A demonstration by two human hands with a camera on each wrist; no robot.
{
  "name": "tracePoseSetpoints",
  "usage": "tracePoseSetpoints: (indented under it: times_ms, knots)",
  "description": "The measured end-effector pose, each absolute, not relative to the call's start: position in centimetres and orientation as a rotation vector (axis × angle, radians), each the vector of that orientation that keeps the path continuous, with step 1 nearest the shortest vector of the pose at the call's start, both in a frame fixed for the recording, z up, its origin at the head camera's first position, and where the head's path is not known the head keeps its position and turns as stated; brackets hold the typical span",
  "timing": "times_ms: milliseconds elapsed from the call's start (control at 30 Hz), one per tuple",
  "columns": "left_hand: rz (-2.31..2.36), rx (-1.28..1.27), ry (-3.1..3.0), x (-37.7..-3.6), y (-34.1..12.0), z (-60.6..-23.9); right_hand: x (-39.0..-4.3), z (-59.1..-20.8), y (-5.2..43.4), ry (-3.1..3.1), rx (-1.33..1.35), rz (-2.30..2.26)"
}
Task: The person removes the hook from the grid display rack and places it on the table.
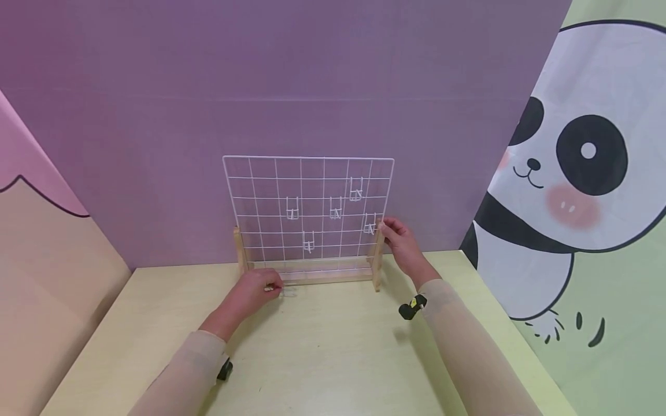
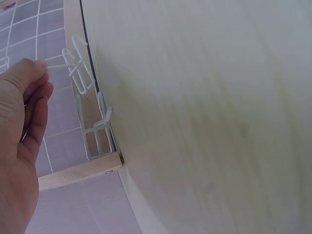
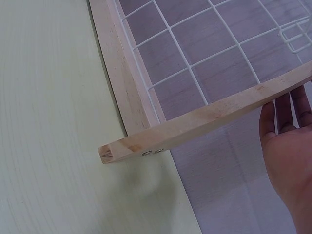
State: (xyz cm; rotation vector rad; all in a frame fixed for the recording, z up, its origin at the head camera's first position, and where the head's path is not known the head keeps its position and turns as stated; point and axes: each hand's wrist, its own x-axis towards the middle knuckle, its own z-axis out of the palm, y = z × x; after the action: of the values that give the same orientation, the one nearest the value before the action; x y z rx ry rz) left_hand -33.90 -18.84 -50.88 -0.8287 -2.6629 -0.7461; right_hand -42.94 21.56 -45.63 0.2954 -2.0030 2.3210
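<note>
A white wire grid panel (image 1: 312, 190) stands upright in a wooden stand (image 1: 377, 263) at the back of the table. Low at its left front, my left hand (image 1: 257, 289) pinches the stem of a white wire hook (image 2: 78, 68) between thumb and forefinger. Another white wire hook (image 2: 97, 131) shows beside the stand's bottom rail in the left wrist view. At the grid's right edge, my right hand (image 1: 403, 242) grips the upper end of the stand's side post (image 3: 204, 114), fingers against its outer face. The right thumb is hidden in the right wrist view.
Several white wire hooks hang on the grid, among them an upper right hook (image 1: 356, 190) and a lower hook (image 1: 309, 242). The pale wooden table (image 1: 322, 358) reaches back to a purple backdrop (image 1: 312, 75). A panda picture (image 1: 588, 231) covers the right side.
</note>
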Motion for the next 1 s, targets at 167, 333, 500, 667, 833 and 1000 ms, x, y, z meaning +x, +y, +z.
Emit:
tracePoseSetpoints:
  times_ms: [167, 333, 500, 667, 833, 1000]
  knots:
    - [-0.688, -0.858, -2.673, -34.04, -18.89, -50.86, -42.69, -45.44, 21.51, -2.003, 0.286, 2.330]
    - [-0.641, -0.882, -2.684, -34.25, -18.90, -50.85, -42.51, -45.33, 21.48, -2.001, 0.289, 2.330]
    - [-0.681, -0.881, -2.710, -34.24, -18.92, -50.66, -42.60, -45.43, 21.56, -1.998, 0.293, 2.337]
    - [-0.755, -0.841, -2.752, -34.16, -18.95, -50.64, -42.75, -45.55, 21.57, -1.994, 0.297, 2.337]
    - [-0.781, -0.888, -2.715, -34.19, -19.09, -50.85, -42.79, -45.56, 21.53, -1.998, 0.312, 2.326]
    - [-0.829, -0.943, -2.706, -34.17, -19.27, -51.08, -42.72, -45.53, 21.53, -1.997, 0.310, 2.323]
